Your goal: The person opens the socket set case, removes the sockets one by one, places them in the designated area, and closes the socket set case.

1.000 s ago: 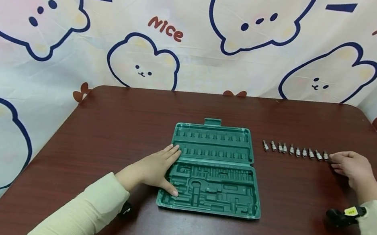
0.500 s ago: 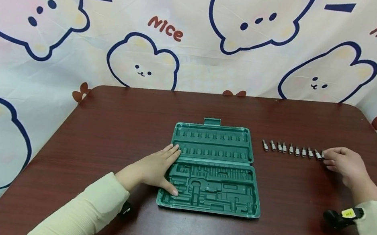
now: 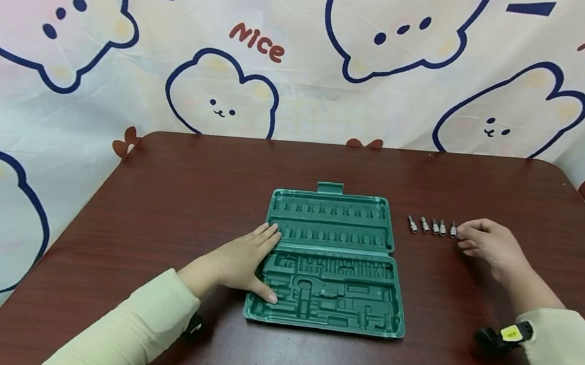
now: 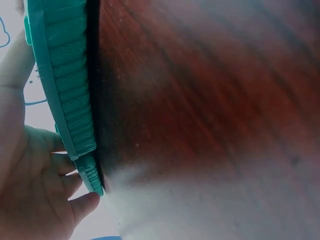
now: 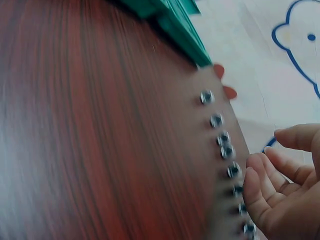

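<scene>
Right hand covers far end of bit row; bits beneath unseen. Bit tip shapes too small to tell. Right wrist view motion-blurred. Left wrist view: green case cut by frame edge, surface blurred.

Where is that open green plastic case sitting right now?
In the head view, the open green plastic tool case lies mid-table, the left hand resting on its left edge and a row of small metal bits just to its right.

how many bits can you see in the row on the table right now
5 in the head view, a row of bits right of the green case. The right hand covers the row's right end; the wrist view shows at least three more there.
</scene>
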`<state>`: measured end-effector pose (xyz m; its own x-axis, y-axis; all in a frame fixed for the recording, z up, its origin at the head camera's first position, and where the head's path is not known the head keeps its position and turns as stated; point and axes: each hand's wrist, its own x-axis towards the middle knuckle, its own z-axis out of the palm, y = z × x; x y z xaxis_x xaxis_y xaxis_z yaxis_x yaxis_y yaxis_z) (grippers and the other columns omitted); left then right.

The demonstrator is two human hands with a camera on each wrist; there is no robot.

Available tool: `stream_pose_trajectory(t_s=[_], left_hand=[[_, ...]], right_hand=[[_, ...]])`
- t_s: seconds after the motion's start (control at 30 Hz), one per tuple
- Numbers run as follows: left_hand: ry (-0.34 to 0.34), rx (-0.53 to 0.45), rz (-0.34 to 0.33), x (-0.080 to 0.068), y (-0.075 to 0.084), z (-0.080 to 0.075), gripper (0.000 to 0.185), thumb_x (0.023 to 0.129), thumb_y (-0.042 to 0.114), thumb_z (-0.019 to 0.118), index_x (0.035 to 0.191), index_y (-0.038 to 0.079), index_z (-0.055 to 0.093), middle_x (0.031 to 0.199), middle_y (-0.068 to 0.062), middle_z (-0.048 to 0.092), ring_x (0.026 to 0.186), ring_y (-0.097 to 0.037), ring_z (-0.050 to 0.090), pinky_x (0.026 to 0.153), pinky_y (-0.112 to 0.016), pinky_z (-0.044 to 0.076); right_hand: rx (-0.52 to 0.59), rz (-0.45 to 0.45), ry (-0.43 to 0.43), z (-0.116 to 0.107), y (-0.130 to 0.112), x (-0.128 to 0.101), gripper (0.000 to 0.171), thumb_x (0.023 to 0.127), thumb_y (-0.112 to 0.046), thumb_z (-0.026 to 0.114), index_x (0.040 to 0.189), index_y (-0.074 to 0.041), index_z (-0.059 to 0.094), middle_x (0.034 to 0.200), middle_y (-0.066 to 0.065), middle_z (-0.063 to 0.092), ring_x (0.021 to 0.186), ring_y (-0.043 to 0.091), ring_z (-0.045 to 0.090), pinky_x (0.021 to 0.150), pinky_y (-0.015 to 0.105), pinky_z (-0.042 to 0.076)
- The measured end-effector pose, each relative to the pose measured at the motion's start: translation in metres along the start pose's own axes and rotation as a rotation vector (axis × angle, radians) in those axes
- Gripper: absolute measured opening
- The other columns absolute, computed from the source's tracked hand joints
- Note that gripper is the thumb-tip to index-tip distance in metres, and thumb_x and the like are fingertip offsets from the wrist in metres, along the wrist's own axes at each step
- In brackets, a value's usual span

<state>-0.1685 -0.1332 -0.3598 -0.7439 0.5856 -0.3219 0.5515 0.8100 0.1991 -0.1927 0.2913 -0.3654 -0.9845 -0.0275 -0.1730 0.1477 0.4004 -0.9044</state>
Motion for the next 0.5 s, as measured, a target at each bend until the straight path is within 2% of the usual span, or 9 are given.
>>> stream_pose_trajectory(t_s=[0.3,0.5], left_hand=[[0.014,-0.009,0.004,-0.003,0.001,0.001,0.109,0.062,0.068,0.055,0.139,0.004,0.010,0.143,-0.011,0.002,0.129,-0.024,-0.001,0.101,-0.039,0.016],[0.019,-0.016,0.010,-0.004,0.002,0.001,0.108,0.063,0.067,0.055,0.139,0.004,0.010,0.143,-0.011,0.002,0.129,-0.024,-0.001,0.101,-0.039,0.016]], right_hand=[[0.012,0.002,-0.080,0.039,-0.023,0.009,0.038,0.089,-0.020,0.047,0.110,0.011,0.042,0.093,0.011,0.054,0.075,0.011,0.057,0.068,0.028,0.048],[-0.030,0.033,-0.150,0.063,-0.035,0.020,0.042,0.090,-0.020,0.046,0.119,0.010,0.039,0.110,0.024,0.047,0.088,0.023,0.054,0.074,0.032,0.046]])
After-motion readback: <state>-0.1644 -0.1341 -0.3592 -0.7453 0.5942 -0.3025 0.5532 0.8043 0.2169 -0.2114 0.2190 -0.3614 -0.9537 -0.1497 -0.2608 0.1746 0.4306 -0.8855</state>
